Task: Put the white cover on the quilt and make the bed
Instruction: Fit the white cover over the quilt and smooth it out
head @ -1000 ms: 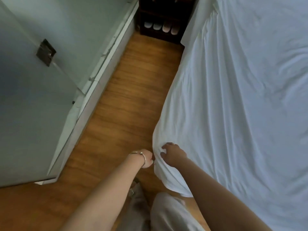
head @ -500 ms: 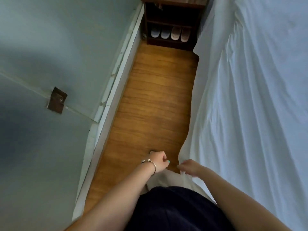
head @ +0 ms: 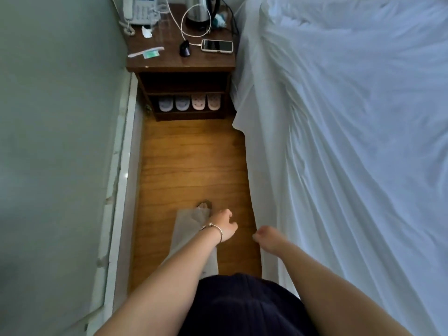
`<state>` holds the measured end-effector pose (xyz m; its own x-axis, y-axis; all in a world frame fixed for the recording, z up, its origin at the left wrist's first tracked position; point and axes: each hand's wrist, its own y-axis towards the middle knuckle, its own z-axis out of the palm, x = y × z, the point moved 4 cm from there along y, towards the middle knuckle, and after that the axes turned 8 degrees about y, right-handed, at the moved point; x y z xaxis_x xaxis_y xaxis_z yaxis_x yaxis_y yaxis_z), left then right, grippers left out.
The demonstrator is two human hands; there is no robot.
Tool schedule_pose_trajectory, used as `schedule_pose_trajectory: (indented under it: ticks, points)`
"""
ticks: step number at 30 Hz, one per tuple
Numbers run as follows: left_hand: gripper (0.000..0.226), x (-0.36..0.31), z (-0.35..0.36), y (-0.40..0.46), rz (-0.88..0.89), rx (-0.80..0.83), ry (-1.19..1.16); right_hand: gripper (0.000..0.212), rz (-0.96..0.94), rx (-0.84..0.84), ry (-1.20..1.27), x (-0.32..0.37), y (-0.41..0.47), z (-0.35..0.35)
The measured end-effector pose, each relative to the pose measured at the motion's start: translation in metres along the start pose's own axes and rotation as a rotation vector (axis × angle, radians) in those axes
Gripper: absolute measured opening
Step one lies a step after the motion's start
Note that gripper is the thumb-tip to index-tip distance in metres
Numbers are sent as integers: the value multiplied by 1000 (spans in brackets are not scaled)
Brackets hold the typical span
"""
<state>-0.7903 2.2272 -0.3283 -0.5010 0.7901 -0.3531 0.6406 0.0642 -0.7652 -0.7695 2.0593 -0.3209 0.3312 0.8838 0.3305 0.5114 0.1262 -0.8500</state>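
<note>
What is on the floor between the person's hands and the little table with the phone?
Nothing but bare wooden floor, seen in the head view, between the left hand, the right hand and the bedside table.

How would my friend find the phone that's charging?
Look at the dark wooden nightstand beside the white bed. On its top, nearest the bed, lies a flat smartphone with a dark screen. Unlike the corded desk telephone at the back, a white cable plugs into it.
</note>
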Motion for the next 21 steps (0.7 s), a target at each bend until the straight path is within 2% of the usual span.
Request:
schedule_pose_trajectory:
  ticks: [2,7,10,13,17,20,21]
  points:
    - [50,-16,-60,47,26,46,58,33,24,-24,21,42,24,-44]
    - [54,-75,-202,140,97,-4,148,35,29,-155,125,133,76,-168]
    - [55,-116,-254,196,105,46,175,35,51,-245,294,171,115,-230]
    - [53,-163,-298,255,165,48,207,25,81,-327,490,199,163,-284]
    - [47,-235,-371,338,232,4,211,31,78,-381,567,242,236,-373]
    - [51,-282,-423,383,274,-12,255,15,71,-414,651,272,272,-436]
    - [51,-299,-441,398,298,-21,280,23,72,-431,674,282,280,-456]
